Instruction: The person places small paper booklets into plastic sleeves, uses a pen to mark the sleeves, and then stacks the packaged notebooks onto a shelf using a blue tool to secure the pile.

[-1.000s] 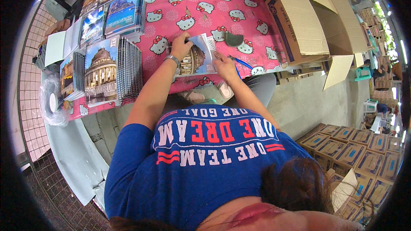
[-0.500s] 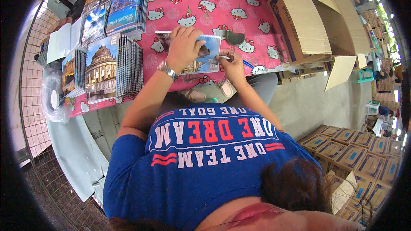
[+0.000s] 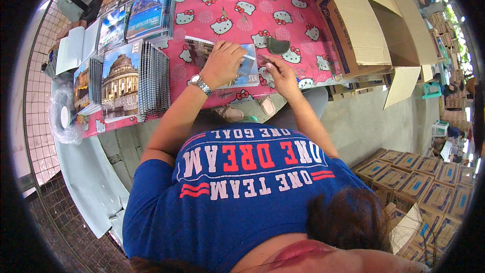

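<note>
My left hand (image 3: 225,64) lies over a small group of spiral notebooks (image 3: 246,75) with photo covers, near the front edge of the table. Its fingers curl down onto the top cover, and a silver watch is on that wrist. Just off the notebooks' right edge, my right hand (image 3: 281,75) has its thumb and fingers pinched together. Whatever small thing they hold is too blurred to name. A dark green flat object (image 3: 278,46) lies on the table beyond the right hand. Part of the notebooks is hidden under my left hand.
Stacks of spiral notebooks (image 3: 121,78) stand on the left of the pink patterned tablecloth (image 3: 202,17). An open cardboard box (image 3: 353,30) takes up the right side. Clear plastic wrap (image 3: 64,116) hangs by the left corner. Many cartons (image 3: 419,182) are piled on the floor at right.
My right hand has moved slightly right, off the notebooks' edge. My left hand has shifted a little to the right and down across the cover.
</note>
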Demonstrator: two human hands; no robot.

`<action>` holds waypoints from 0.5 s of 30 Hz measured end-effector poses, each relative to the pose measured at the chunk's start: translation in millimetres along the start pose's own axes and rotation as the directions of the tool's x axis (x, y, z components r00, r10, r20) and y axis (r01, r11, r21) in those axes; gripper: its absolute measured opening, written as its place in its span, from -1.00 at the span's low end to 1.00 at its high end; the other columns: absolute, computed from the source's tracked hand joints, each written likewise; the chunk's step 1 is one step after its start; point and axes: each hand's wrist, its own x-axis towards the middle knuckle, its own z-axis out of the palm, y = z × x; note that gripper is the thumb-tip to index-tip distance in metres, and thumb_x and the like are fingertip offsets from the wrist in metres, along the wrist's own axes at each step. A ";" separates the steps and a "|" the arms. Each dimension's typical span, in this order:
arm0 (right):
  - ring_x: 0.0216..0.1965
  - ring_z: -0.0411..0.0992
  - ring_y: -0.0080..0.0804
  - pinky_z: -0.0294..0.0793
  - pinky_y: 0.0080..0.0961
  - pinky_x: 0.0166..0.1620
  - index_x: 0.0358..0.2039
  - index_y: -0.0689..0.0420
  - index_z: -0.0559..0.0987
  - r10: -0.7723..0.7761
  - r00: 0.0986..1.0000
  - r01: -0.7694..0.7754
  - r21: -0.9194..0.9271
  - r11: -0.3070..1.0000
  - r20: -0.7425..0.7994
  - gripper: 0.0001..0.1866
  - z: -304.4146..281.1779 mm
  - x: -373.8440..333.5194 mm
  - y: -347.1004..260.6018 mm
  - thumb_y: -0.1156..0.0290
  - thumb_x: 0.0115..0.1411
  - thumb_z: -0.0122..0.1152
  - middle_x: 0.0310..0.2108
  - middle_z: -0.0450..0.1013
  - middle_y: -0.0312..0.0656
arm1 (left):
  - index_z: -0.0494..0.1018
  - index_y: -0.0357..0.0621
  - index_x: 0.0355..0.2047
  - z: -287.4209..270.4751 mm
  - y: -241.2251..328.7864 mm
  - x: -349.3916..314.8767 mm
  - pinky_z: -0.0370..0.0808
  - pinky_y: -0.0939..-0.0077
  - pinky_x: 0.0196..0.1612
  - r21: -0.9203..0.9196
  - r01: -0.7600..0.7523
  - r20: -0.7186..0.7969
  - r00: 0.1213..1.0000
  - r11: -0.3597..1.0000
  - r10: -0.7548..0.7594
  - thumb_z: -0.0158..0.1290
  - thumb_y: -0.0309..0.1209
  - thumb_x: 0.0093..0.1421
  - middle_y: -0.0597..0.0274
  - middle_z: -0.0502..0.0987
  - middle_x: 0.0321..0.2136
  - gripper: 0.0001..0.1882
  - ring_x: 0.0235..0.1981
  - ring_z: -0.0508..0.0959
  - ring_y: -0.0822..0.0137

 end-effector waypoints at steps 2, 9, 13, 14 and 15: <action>-0.34 0.40 -0.48 0.46 -0.54 -0.21 0.09 0.11 0.52 -0.221 0.975 0.222 -0.175 0.959 0.027 -0.63 -6.4 2.5 -2.5 0.55 0.25 0.08 -0.12 0.49 -0.18 | 0.45 -0.12 -0.21 -0.5 -0.2 0.0 0.25 0.20 0.07 -0.032 -0.018 -0.015 1.000 0.999 0.017 0.07 -0.42 0.10 0.16 0.49 -0.27 -0.78 -0.13 0.46 0.15; -0.24 0.41 -0.38 0.43 -0.48 -0.16 -0.01 0.04 0.61 -0.344 0.939 0.332 -0.270 0.904 0.004 -0.67 -6.5 6.7 -15.2 0.53 0.21 0.15 -0.27 0.38 -0.20 | 0.47 -0.09 -0.28 -1.3 3.6 -1.5 0.27 0.21 0.04 -0.090 -0.027 -0.071 0.997 0.996 0.020 0.13 -0.32 0.07 0.19 0.50 -0.36 -0.79 -0.21 0.48 0.15; -0.30 0.41 -0.38 0.44 -0.49 -0.21 -0.02 0.03 0.62 -0.290 0.954 0.299 -0.314 0.901 0.076 -0.69 -7.6 4.8 -20.7 0.51 0.22 0.14 -0.29 0.37 -0.20 | 0.47 -0.08 -0.30 -2.6 4.9 -2.6 0.27 0.21 0.04 -0.080 -0.015 -0.059 0.998 0.997 0.010 0.14 -0.31 0.08 0.19 0.51 -0.36 -0.79 -0.21 0.49 0.17; -0.32 0.41 -0.39 0.45 -0.50 -0.24 -0.03 0.02 0.62 -0.251 0.963 0.270 -0.312 0.911 0.102 -0.69 -8.5 3.6 -23.3 0.50 0.22 0.14 -0.30 0.38 -0.21 | 0.47 -0.08 -0.30 -1.9 4.6 -3.3 0.27 0.21 0.05 -0.076 -0.014 -0.064 0.998 0.997 0.009 0.13 -0.31 0.08 0.19 0.51 -0.35 -0.80 -0.21 0.49 0.17; -0.32 0.38 -0.44 0.42 -0.53 -0.25 -0.02 0.03 0.61 -0.251 0.959 0.280 -0.301 0.912 0.132 -0.69 -9.7 4.0 -23.0 0.51 0.24 0.13 -0.31 0.37 -0.23 | 0.47 -0.08 -0.29 -1.6 4.5 -4.1 0.27 0.21 0.05 -0.071 -0.013 -0.068 0.998 0.997 0.008 0.13 -0.31 0.08 0.19 0.52 -0.35 -0.80 -0.20 0.49 0.18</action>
